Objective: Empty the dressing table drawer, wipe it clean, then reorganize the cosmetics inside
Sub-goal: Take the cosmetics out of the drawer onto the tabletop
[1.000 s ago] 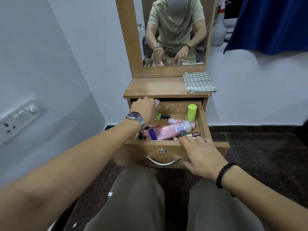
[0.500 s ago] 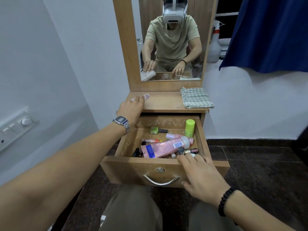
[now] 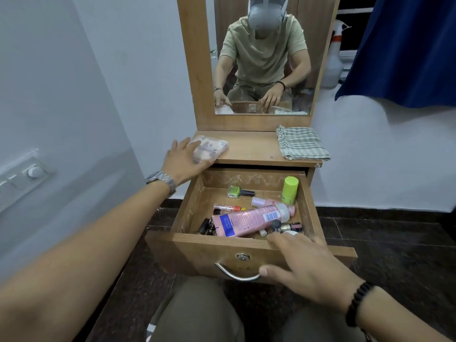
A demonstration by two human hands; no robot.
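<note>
One pink tube [image 3: 249, 219] in drawer [image 3: 209, 253] — two green items.

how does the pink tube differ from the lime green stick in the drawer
The pink tube lies on its side across the other cosmetics at the drawer's front; the lime green stick stands upright in the back right corner. The pink tube is longer and carries a blue label and printed text; the lime green stick is short and one plain colour. Both are still in the open drawer, untouched.

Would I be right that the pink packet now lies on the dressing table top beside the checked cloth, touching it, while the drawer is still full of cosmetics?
Not quite: the head view shows the pink packet apart from the checked cloth, at the top's opposite end. The drawer does still hold cosmetics.
</note>
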